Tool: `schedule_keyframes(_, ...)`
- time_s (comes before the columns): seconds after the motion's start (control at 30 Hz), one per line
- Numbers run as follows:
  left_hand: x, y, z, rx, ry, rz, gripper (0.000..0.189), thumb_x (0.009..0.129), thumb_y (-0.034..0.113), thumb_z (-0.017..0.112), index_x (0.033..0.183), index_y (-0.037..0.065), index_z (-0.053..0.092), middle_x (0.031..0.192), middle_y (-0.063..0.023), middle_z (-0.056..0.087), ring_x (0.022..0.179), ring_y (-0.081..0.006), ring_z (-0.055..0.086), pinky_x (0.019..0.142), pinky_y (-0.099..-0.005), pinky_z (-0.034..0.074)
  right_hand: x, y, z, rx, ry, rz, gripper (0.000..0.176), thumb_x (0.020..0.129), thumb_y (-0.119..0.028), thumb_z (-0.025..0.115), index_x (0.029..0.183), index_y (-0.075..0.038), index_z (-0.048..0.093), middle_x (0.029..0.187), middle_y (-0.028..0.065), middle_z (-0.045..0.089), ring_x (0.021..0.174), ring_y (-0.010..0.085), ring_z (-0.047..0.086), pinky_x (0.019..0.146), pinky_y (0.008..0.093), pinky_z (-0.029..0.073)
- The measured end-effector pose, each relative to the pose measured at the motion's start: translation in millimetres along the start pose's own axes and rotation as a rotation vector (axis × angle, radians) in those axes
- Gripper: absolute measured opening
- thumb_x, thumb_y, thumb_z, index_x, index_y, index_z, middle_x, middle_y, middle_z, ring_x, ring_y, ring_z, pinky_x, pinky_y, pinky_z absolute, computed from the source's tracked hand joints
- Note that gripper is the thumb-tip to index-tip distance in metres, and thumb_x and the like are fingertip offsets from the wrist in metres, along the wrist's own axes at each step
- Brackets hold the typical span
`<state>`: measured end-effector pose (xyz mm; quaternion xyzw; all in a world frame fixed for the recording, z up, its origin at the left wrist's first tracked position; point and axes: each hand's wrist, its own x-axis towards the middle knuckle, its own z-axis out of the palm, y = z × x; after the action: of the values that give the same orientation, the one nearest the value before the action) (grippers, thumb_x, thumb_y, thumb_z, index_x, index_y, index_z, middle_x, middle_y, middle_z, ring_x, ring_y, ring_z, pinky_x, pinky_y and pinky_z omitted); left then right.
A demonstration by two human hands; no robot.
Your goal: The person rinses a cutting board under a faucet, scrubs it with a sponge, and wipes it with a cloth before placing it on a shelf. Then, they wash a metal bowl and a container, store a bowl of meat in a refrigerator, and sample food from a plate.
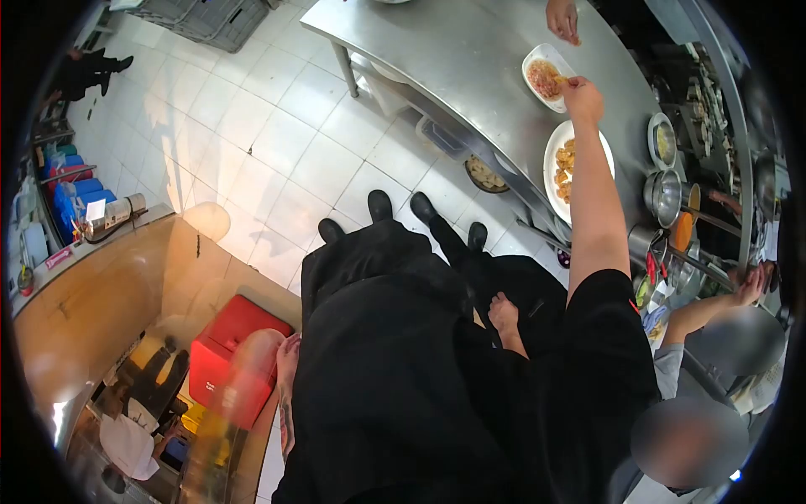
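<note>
At the left edge of my black apron point(378, 336), my left hand point(288, 354) hangs beside a red box point(228, 349). Its fingers are partly hidden, so their grip cannot be made out. I do not see my right hand. Close on my right a co-worker in black reaches a bare arm point(596, 197) over the steel table point(453, 59); that hand point(583, 99) pinches a morsel at a white dish point(546, 76) of reddish food. Below that arm a white oval plate point(554, 139) holds browned pieces. A second hand point(504, 313), apparently the co-worker's, is curled at their lap.
Another person's hand point(564, 18) is above the table's far side. Metal bowls point(663, 197) and pots crowd the right, where a further person's arm point(709, 311) reaches out. A tub of pale pieces point(484, 174) sits under the table. A grey crate point(206, 21) stands on white tiles.
</note>
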<state>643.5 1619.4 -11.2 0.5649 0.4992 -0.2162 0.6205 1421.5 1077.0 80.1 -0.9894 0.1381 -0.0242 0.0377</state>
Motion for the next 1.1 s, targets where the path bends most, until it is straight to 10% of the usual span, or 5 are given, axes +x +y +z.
schedule_keyframes(0.23, 2.3, 24.5, -5.6, 0.094, 0.037, -0.013, 0.035, 0.101, 0.015, 0.054, 0.135, 0.009, 0.058, 0.126, -0.0003, 0.064, 0.099, -0.0104, 0.060, 0.075, -0.0239, 0.045, 3.7, -11.2, -0.8, 0.075, 0.070, -0.043, 0.028, 0.082, -0.038, 0.071, 0.106, -0.024, 0.074, 0.099, 0.0000, 0.075, 0.097, 0.0248, 0.070, 0.082, 0.0399, 0.055)
schedule_keyframes(0.77, -9.0, 15.0, 5.6, 0.117, 0.074, -0.038, 0.033, 0.099, 0.011, 0.054, 0.132, 0.008, 0.059, 0.121, -0.0020, 0.065, 0.095, -0.0099, 0.060, 0.075, -0.0255, 0.046, 15.1, -15.3, 18.6, 0.112, 0.142, -0.155, 0.029, 0.078, -0.039, 0.077, 0.096, -0.017, 0.077, 0.091, 0.0054, 0.076, 0.085, 0.0277, 0.071, 0.074, 0.0393, 0.055)
schedule_keyframes(1.1, -8.1, 19.0, 5.3, 0.137, 0.051, -0.014, 0.035, 0.099, 0.013, 0.053, 0.134, 0.007, 0.058, 0.123, -0.0037, 0.064, 0.097, -0.0111, 0.060, 0.079, -0.0284, 0.049, -17.6, -23.9, -4.7, 0.749, -0.419, -0.060, 0.022, 0.082, -0.025, 0.080, 0.091, -0.005, 0.077, 0.078, 0.0000, 0.074, 0.058, 0.0046, 0.058, 0.051, 0.0236, 0.039)
